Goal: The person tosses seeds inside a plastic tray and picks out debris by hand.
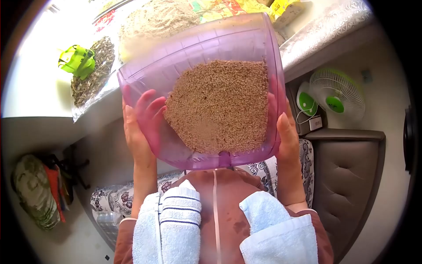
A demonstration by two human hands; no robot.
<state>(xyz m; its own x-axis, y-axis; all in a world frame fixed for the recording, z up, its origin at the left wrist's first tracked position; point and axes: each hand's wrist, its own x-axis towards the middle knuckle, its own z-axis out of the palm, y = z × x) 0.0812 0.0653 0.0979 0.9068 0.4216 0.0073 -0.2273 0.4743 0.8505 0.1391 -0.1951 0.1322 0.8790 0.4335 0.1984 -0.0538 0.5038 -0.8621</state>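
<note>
A see-through purple plastic bin (198, 44) is raised and tilted in front of my chest, its inside facing the camera. Small brown grains (220, 105) are heaped in it, gathered toward the lower and right walls. My left hand (140, 132) grips the bin's left side, its fingers showing pink through the plastic. On the opposite side my right hand (286, 134) clasps the wall, thumb in view and fingers partly behind the plastic. Whether the fingers meet the bin's underside I cannot tell.
Behind the bin, a white surface (30, 97) holds a bag of dark striped seeds or husks (103, 57), a lime-green plastic object (78, 60) and a pale powdery heap (154, 20). A fan (336, 94) stands right, beside a brown padded headboard (347, 171).
</note>
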